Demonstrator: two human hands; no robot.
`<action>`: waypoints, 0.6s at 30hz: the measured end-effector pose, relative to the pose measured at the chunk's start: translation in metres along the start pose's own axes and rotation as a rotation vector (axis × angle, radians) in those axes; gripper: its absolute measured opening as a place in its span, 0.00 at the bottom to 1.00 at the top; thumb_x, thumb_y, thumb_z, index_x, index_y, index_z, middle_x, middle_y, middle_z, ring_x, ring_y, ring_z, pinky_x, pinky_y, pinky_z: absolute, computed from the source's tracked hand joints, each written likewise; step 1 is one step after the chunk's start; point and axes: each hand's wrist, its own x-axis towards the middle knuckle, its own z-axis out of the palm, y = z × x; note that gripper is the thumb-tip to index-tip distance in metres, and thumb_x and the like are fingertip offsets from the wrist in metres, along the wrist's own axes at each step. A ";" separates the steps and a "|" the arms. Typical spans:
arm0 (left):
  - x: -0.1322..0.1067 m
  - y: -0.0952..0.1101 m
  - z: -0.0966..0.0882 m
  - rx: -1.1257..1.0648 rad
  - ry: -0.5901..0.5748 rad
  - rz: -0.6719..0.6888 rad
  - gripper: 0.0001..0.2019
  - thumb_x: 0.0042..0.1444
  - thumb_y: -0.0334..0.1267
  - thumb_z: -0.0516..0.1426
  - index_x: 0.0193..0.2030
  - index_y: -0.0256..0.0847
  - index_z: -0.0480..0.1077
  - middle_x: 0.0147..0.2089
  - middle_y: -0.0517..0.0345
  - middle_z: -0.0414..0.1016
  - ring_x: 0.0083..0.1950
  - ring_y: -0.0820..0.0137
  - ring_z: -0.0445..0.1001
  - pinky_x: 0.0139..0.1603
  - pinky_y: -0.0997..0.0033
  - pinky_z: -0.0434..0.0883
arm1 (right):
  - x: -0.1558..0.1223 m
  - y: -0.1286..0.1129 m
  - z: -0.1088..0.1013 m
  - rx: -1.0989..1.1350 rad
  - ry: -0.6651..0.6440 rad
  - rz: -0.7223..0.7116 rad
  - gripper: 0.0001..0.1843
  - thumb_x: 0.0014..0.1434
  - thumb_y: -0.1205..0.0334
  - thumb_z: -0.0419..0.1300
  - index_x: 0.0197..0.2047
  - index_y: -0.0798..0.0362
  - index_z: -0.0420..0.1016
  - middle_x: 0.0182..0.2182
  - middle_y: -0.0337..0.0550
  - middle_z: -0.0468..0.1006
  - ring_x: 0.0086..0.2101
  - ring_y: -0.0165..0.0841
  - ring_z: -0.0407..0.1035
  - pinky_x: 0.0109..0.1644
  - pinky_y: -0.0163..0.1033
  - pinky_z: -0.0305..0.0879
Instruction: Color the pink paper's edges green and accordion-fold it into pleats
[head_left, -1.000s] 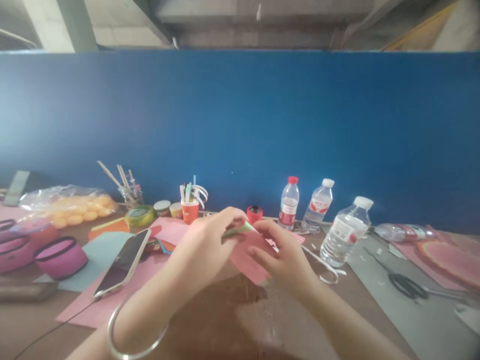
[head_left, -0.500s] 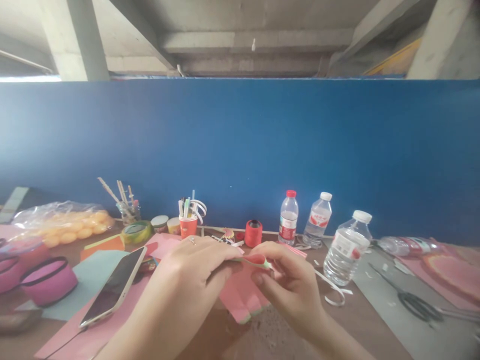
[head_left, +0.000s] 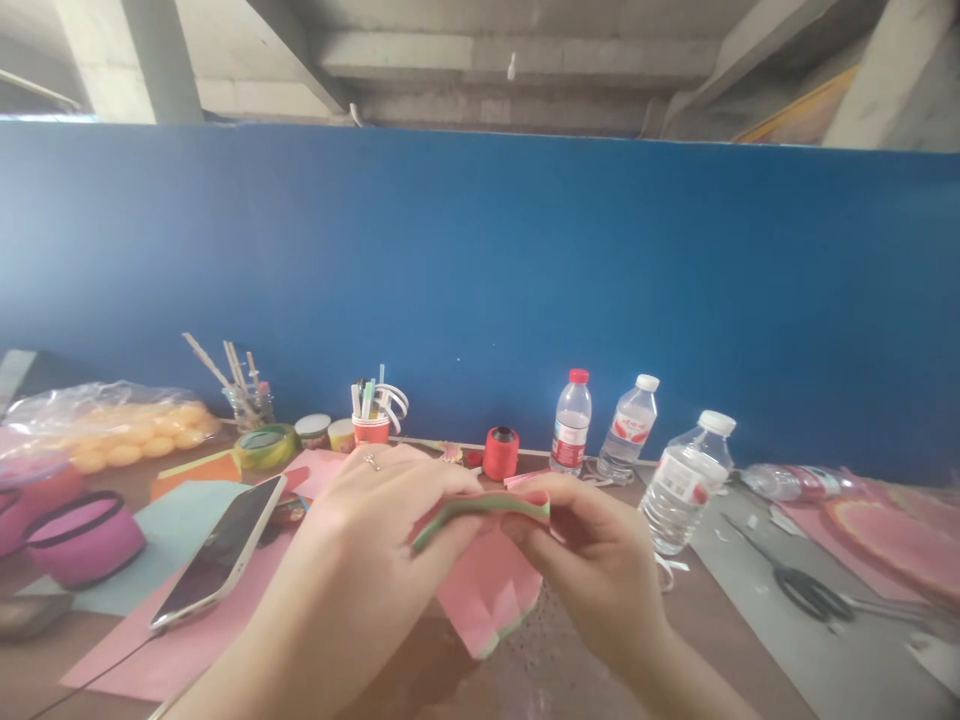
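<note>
Between my two hands is a piece of pink paper (head_left: pixel 491 585) with a green edge, creased lengthwise, its lower end hanging above the brown table. My left hand (head_left: pixel 382 530), a ring on one finger, pinches the paper's upper left part between thumb and fingers. At the upper right, my right hand (head_left: pixel 589 555) grips the same paper with thumb and index finger. The top edge curves between the two grips, with green showing along it. Part of the paper is hidden behind my fingers.
A phone (head_left: pixel 221 555) lies on coloured sheets at left, near a purple band (head_left: pixel 86 540). Behind my hands stand a red thread spool (head_left: pixel 500 453) and a cup of pens (head_left: pixel 371 430). Water bottles (head_left: pixel 686 485) stand at right, with scissors (head_left: pixel 810 595) on a grey board.
The paper's upper edge, curled into a loop near my right fingers before, is now spread out in a longer curve between both hands. The view has tipped slightly downward.
</note>
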 end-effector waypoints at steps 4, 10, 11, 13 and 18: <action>0.001 -0.001 -0.004 -0.023 0.014 -0.050 0.08 0.55 0.48 0.56 0.38 0.52 0.73 0.37 0.62 0.76 0.38 0.65 0.73 0.34 0.66 0.72 | 0.002 -0.003 0.001 0.034 0.031 0.087 0.08 0.49 0.70 0.62 0.32 0.47 0.76 0.28 0.38 0.81 0.28 0.31 0.75 0.28 0.35 0.75; 0.003 -0.001 -0.002 -0.105 -0.108 -0.113 0.08 0.55 0.44 0.57 0.43 0.57 0.73 0.39 0.67 0.77 0.39 0.69 0.75 0.33 0.72 0.73 | 0.003 -0.001 0.000 0.137 0.011 0.185 0.08 0.47 0.70 0.64 0.32 0.48 0.77 0.27 0.37 0.80 0.28 0.31 0.75 0.30 0.34 0.74; 0.003 -0.001 -0.001 -0.118 -0.109 -0.122 0.08 0.55 0.44 0.57 0.42 0.57 0.73 0.39 0.66 0.77 0.39 0.69 0.75 0.31 0.74 0.73 | 0.003 -0.001 -0.001 0.140 0.012 0.189 0.08 0.47 0.70 0.64 0.31 0.48 0.76 0.27 0.37 0.80 0.28 0.31 0.75 0.30 0.34 0.74; 0.003 -0.002 0.000 -0.145 -0.099 -0.140 0.08 0.54 0.44 0.58 0.42 0.55 0.73 0.39 0.65 0.77 0.38 0.68 0.75 0.28 0.75 0.73 | 0.002 -0.001 -0.001 0.143 0.012 0.191 0.08 0.48 0.70 0.64 0.32 0.48 0.76 0.27 0.37 0.80 0.29 0.31 0.75 0.30 0.35 0.75; 0.003 -0.004 0.000 -0.157 -0.076 -0.156 0.07 0.52 0.42 0.59 0.39 0.52 0.74 0.36 0.64 0.78 0.32 0.70 0.75 0.22 0.78 0.70 | 0.002 -0.001 -0.001 0.183 0.007 0.214 0.12 0.49 0.70 0.64 0.38 0.48 0.76 0.32 0.39 0.82 0.32 0.33 0.77 0.33 0.37 0.76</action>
